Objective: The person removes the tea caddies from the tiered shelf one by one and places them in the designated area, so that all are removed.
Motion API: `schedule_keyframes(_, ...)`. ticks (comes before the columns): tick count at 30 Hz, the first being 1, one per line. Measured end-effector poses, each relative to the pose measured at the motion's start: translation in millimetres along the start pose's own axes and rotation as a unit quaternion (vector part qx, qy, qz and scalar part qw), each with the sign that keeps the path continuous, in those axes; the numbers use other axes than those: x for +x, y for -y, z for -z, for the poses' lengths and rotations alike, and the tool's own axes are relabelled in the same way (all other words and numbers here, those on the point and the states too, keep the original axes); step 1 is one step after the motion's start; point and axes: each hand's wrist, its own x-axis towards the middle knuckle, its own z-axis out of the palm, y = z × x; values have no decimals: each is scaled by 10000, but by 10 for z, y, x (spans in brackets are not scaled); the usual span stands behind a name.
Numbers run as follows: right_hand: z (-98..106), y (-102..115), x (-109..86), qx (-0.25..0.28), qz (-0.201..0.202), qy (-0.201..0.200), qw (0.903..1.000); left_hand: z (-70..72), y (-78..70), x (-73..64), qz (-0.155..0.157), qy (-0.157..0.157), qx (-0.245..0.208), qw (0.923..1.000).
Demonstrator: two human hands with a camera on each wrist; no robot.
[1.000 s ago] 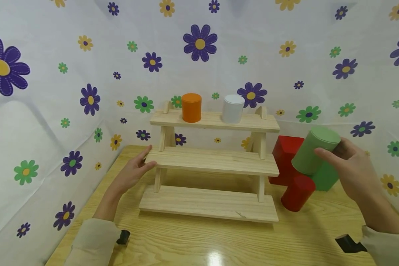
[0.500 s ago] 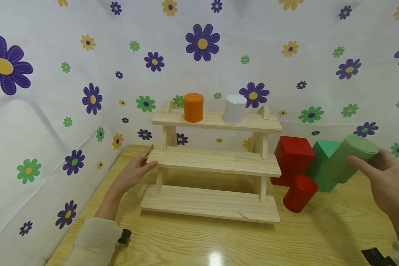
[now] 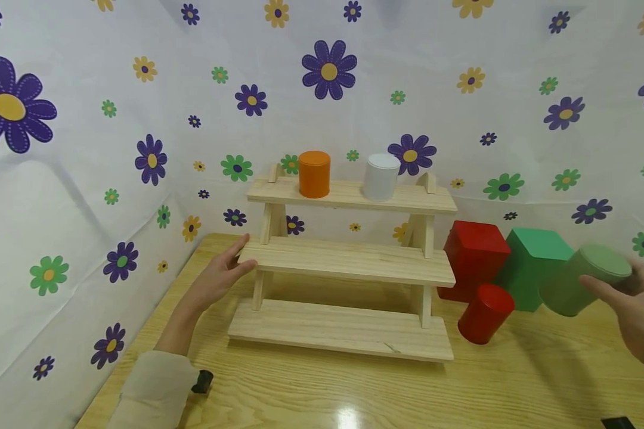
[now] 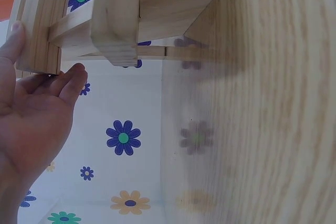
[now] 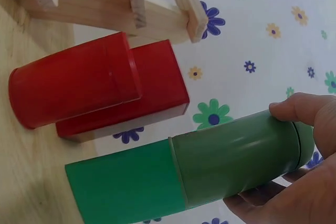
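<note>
My left hand point(image 3: 214, 280) holds the left end of the middle shelf of a three-tier wooden display stand point(image 3: 343, 259); in the left wrist view the thumb lies on its upper side and the fingers at its end. At the right, my right hand point(image 3: 641, 313) grips a dull green lidded canister point(image 3: 582, 280) near its lid end. The canister is raised off the table and tilted, its lid toward the right. In the right wrist view this canister point(image 5: 236, 161) overlaps the green box point(image 5: 128, 184). An orange canister point(image 3: 314, 174) and a white canister point(image 3: 381, 177) stand on the top shelf.
Right of the stand, a red canister point(image 3: 485, 314) stands on the wooden table point(image 3: 300, 387), in front of a red box point(image 3: 474, 256). The green box sits beside the red one. A flower-patterned white cloth point(image 3: 204, 71) encloses the back and sides.
My right hand has carried the green canister rightward, then lower, from in front of the boxes to the green box's right side. The left hand has stayed on the shelf end.
</note>
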Motion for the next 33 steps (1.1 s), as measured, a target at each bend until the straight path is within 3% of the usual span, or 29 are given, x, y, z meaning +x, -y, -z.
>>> schedule_keyframes(5, 34, -126, -59, -1103, -516, 173, 9924, -4, 2, 7, -35, 20, -54, 10000)
schedule_keyframes(8, 68, -199, -74, -1109, -634, 360, 9912, -6, 13, 12, -65, 46, -81, 9999)
schedule_keyframes(11, 97, -273, -89, -1618, -860, 471, 9819, -10, 24, 14, -44, 51, -115, 9999)
schedule_keyframes(15, 119, -389, -110, -1915, -1195, 737, 9714, -11, 31, 14, -49, 60, -110, 9999)
schedule_keyframes(19, 130, -493, -134, -1541, -1219, 896, 9764, -9, 16, 5, -46, 49, -116, 9999)
schedule_keyframes(23, 125, -527, -174, -1485, -1325, 869, 9761, -9, 9, 0, -55, 38, -92, 9999)
schedule_keyframes(27, 115, -567, -227, -814, -1519, 808, 9817, -14, 9, -2, -38, 30, -75, 10000)
schedule_keyframes(30, 104, -608, -247, -614, -1525, 764, 9834, -11, 0, 1, -53, 21, -52, 10000)
schedule_keyframes(33, 101, -620, -232, -894, -1518, 718, 9817, -7, -6, 4, -67, 8, -40, 10000)
